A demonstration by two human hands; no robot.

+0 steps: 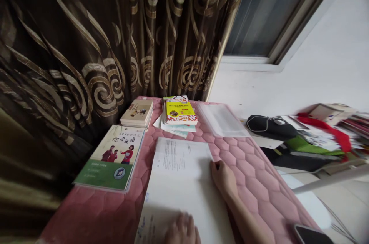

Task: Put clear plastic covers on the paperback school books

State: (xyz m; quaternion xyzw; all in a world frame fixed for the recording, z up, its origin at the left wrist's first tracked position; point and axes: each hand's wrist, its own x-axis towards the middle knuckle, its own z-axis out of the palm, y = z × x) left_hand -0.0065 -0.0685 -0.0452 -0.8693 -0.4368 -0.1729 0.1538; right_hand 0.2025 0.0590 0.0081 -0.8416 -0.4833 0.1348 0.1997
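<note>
My right hand (223, 178) rests on the right edge of a white printed sheet (180, 155), fingers curled together against the paper's side. That sheet tops a pile of white papers (175, 194) lying on a pink quilted cover (253, 182). My left hand (182, 230) lies flat on the lower part of the papers at the bottom of the view, fingers stretched out, partly cut off by the frame.
A green-covered book (113, 159) lies left of the papers. Behind are a tan book (137, 112), a stack topped by a yellow book (178, 113) and a clear plastic folder (221, 120). A dark patterned curtain (100, 44) hangs behind. Clutter (311, 136) lies right; a phone (313, 234) sits bottom right.
</note>
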